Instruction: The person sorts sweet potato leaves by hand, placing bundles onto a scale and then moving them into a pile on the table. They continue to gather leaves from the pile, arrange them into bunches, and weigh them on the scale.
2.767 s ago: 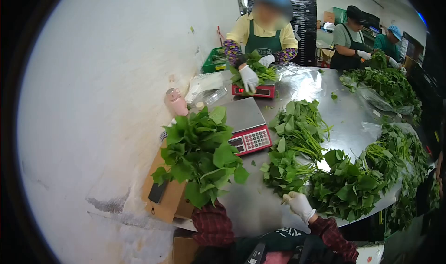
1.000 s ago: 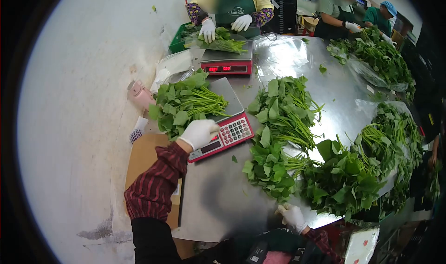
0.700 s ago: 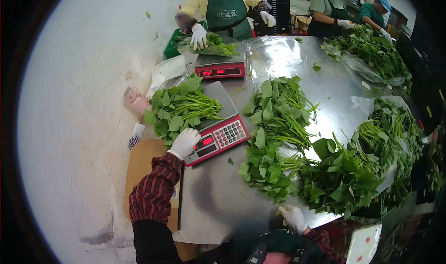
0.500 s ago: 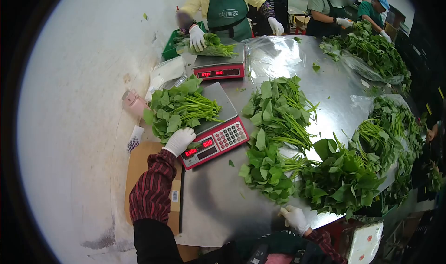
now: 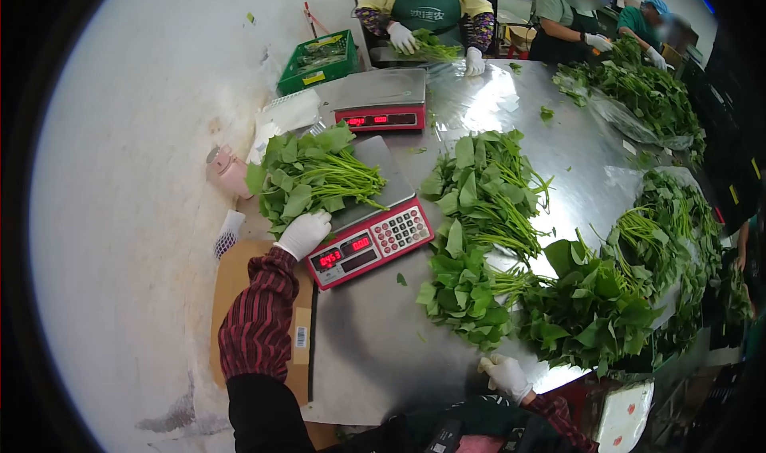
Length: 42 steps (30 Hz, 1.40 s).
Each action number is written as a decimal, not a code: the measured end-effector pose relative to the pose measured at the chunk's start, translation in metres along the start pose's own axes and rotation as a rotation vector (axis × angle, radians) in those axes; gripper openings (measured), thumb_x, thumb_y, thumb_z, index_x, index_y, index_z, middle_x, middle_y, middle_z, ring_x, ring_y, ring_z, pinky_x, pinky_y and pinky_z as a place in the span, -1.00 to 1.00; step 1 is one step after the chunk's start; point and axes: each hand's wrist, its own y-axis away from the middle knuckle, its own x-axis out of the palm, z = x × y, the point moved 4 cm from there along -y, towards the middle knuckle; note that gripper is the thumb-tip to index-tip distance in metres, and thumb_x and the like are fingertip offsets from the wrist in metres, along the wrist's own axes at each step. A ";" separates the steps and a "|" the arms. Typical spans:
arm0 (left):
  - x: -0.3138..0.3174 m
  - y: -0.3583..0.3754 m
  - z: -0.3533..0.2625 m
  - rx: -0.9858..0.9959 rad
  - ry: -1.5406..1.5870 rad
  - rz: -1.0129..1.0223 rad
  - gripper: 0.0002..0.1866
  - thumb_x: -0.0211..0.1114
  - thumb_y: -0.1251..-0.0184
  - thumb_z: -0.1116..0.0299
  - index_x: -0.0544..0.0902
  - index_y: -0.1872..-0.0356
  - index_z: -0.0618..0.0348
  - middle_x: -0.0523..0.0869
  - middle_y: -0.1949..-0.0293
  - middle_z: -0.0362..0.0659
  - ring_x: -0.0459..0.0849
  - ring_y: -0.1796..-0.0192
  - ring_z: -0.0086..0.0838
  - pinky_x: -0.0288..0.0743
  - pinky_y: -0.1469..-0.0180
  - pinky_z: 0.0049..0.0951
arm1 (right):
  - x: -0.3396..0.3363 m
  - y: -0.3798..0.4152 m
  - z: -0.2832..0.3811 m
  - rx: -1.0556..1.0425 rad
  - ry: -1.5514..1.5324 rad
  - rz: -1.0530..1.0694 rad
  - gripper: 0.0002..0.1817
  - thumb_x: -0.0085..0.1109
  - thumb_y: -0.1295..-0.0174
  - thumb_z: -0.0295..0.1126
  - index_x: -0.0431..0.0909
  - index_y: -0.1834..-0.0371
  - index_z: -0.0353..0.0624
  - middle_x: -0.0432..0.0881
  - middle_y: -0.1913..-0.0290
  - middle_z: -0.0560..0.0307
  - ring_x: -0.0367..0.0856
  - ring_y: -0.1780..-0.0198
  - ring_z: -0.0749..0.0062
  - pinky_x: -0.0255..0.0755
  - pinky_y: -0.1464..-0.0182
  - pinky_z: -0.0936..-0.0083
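Observation:
A bunch of leafy greens [image 5: 307, 174] lies on the plate of the near red scale [image 5: 371, 246], leaves to the left and stems to the right. My left hand [image 5: 303, 234], in a white glove, is at the lower edge of the bunch, its fingers partly under the leaves and hidden. On the display, red digits are lit. At the table's near edge rests my right hand [image 5: 507, 376], gloved too, with fingers curled; whether it holds anything is hidden. Beyond it, more bunches [image 5: 471, 293] lie on the metal table [image 5: 367, 357].
A second red scale [image 5: 383, 118] stands farther back, beside a green crate [image 5: 319, 61]. Across the table a co-worker [image 5: 427, 10] handles greens. Two more people stand back right by heaped greens [image 5: 646, 94]. A pink bottle [image 5: 229, 172] and cardboard [image 5: 255, 317] are left.
The near scale's reading has changed. My left hand has shifted slightly left and up. Across the table, the co-worker has moved the greens off the far scale to the right.

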 end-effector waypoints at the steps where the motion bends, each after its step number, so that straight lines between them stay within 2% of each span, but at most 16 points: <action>1: -0.010 0.000 -0.008 0.037 0.030 -0.065 -0.94 0.14 -0.05 0.43 0.50 0.47 0.17 0.53 0.30 -0.07 0.58 0.24 -0.24 0.50 0.20 -0.35 | 0.002 -0.001 0.000 -0.017 -0.015 0.004 -0.68 0.05 -0.26 -0.20 0.60 0.44 -0.23 0.56 0.66 0.15 0.49 0.71 0.54 0.33 0.64 0.55; 4: -0.017 0.007 -0.020 0.071 0.069 -0.144 -0.87 0.17 0.00 0.42 0.54 0.40 0.22 0.56 0.24 -0.04 0.56 0.14 -0.21 0.49 0.07 -0.31 | 0.003 0.000 0.006 -0.001 0.054 0.033 -0.66 0.05 -0.30 -0.17 0.61 0.44 -0.22 0.61 0.59 0.08 0.57 0.67 0.48 0.43 0.53 0.49; 6: -0.032 0.011 -0.037 0.142 0.040 -0.313 -0.82 0.18 0.02 0.42 0.55 0.35 0.23 0.57 0.21 -0.05 0.57 0.09 -0.21 0.48 0.01 -0.26 | 0.004 -0.001 0.006 -0.036 0.057 0.037 -0.67 0.06 -0.30 -0.18 0.61 0.44 -0.22 0.60 0.60 0.08 0.57 0.67 0.48 0.43 0.54 0.49; 8: -0.034 0.019 -0.049 0.121 0.029 -0.287 -0.78 0.18 0.02 0.41 0.57 0.30 0.22 0.59 0.17 -0.07 0.57 0.04 -0.22 0.48 -0.01 -0.28 | 0.003 0.000 0.006 -0.070 0.059 0.040 -0.67 0.06 -0.30 -0.19 0.61 0.45 -0.22 0.60 0.61 0.08 0.56 0.68 0.48 0.42 0.55 0.49; 11: -0.044 0.028 -0.076 0.085 0.083 -0.294 -0.80 0.17 0.03 0.40 0.56 0.32 0.20 0.59 0.21 -0.11 0.59 0.12 -0.28 0.48 0.06 -0.35 | 0.002 0.001 0.004 -0.083 0.029 0.041 -0.66 0.06 -0.29 -0.19 0.62 0.45 -0.24 0.56 0.65 0.16 0.49 0.71 0.55 0.35 0.62 0.55; 14: -0.024 0.041 -0.121 0.047 0.244 -0.052 -0.86 0.17 0.03 0.40 0.54 0.39 0.14 0.59 0.27 -0.12 0.58 0.20 -0.30 0.48 0.14 -0.34 | 0.003 -0.003 -0.004 -0.138 0.024 0.041 -0.66 0.06 -0.31 -0.20 0.62 0.46 -0.24 0.56 0.65 0.14 0.49 0.71 0.54 0.36 0.62 0.54; 16: -0.018 0.045 -0.168 0.130 0.352 -0.025 -0.87 0.18 0.05 0.42 0.52 0.41 0.13 0.59 0.27 -0.12 0.59 0.18 -0.28 0.48 0.14 -0.31 | 0.003 -0.004 -0.003 -0.125 0.015 0.049 -0.66 0.05 -0.31 -0.20 0.63 0.45 -0.23 0.56 0.65 0.13 0.49 0.72 0.54 0.36 0.62 0.54; 21: -0.025 0.034 -0.258 0.191 0.616 -0.070 -0.72 0.22 0.08 0.49 0.57 0.24 0.14 0.60 0.15 -0.13 0.60 0.10 -0.24 0.48 0.08 -0.29 | -0.001 -0.001 -0.001 -0.141 0.039 0.051 -0.66 0.05 -0.31 -0.20 0.64 0.42 -0.24 0.57 0.64 0.13 0.50 0.71 0.53 0.39 0.59 0.52; 23: -0.033 0.020 -0.266 0.075 0.705 -0.154 -0.62 0.19 0.04 0.55 0.60 0.10 0.10 0.64 0.09 -0.16 0.62 0.08 -0.27 0.49 0.07 -0.31 | -0.003 -0.002 0.000 -0.126 0.034 0.050 -0.66 0.04 -0.31 -0.20 0.64 0.42 -0.24 0.58 0.63 0.12 0.52 0.70 0.52 0.40 0.58 0.52; 25: -0.044 0.000 -0.264 0.002 0.736 -0.275 -0.63 0.20 0.05 0.58 0.62 0.12 0.09 0.65 0.10 -0.16 0.62 0.08 -0.26 0.49 0.07 -0.31 | -0.005 -0.004 -0.002 -0.167 0.067 0.037 -0.65 0.03 -0.31 -0.18 0.58 0.45 -0.25 0.59 0.63 0.01 0.59 0.66 0.40 0.44 0.52 0.43; 27: -0.061 -0.028 -0.258 -0.143 0.762 -0.457 -0.69 0.21 0.02 0.62 0.66 0.19 0.11 0.67 0.13 -0.16 0.62 0.08 -0.26 0.48 0.07 -0.31 | -0.009 -0.008 -0.005 -0.153 0.070 0.008 -0.64 0.02 -0.32 -0.17 0.56 0.45 -0.26 0.58 0.64 0.01 0.59 0.66 0.38 0.43 0.51 0.43; 28: -0.071 -0.046 -0.260 -0.116 0.780 -0.463 -0.69 0.21 0.02 0.62 0.66 0.19 0.11 0.67 0.13 -0.16 0.62 0.08 -0.26 0.48 0.07 -0.31 | -0.013 -0.009 -0.002 -0.163 0.088 0.008 -0.63 0.01 -0.32 -0.16 0.55 0.45 -0.26 0.57 0.65 0.01 0.59 0.66 0.37 0.43 0.51 0.42; 30: -0.087 -0.079 -0.255 -0.238 0.826 -0.559 -0.72 0.24 -0.02 0.59 0.66 0.19 0.12 0.67 0.16 -0.16 0.61 0.09 -0.24 0.47 0.08 -0.31 | -0.021 -0.005 0.005 -0.133 0.068 -0.009 -0.63 -0.01 -0.33 -0.16 0.55 0.41 -0.26 0.56 0.67 0.02 0.59 0.66 0.37 0.42 0.50 0.41; 36: -0.064 -0.188 -0.269 -0.059 0.804 -0.498 -0.81 0.19 -0.11 0.49 0.64 0.23 0.11 0.63 0.27 -0.20 0.57 0.18 -0.28 0.42 0.11 -0.29 | -0.033 -0.004 0.004 -0.160 -0.082 -0.045 -0.66 -0.02 -0.34 -0.19 0.57 0.32 -0.27 0.56 0.65 0.05 0.56 0.66 0.44 0.42 0.50 0.46; 39: -0.034 -0.234 -0.270 -0.154 0.572 -0.258 -0.81 0.26 -0.08 0.41 0.69 0.25 0.05 0.61 0.35 -0.16 0.56 0.21 -0.26 0.38 0.15 -0.31 | -0.031 -0.005 -0.006 -0.116 -0.098 -0.038 -0.67 -0.01 -0.34 -0.18 0.58 0.29 -0.26 0.56 0.64 0.05 0.56 0.65 0.44 0.41 0.50 0.47; 42: 0.000 -0.257 -0.271 -0.222 0.429 -0.207 -0.83 0.29 -0.04 0.38 0.68 0.28 0.04 0.59 0.30 -0.16 0.54 0.15 -0.25 0.36 0.11 -0.29 | -0.031 -0.004 -0.010 -0.089 -0.082 0.000 -0.66 -0.01 -0.34 -0.17 0.58 0.27 -0.26 0.56 0.64 0.05 0.55 0.65 0.44 0.40 0.50 0.46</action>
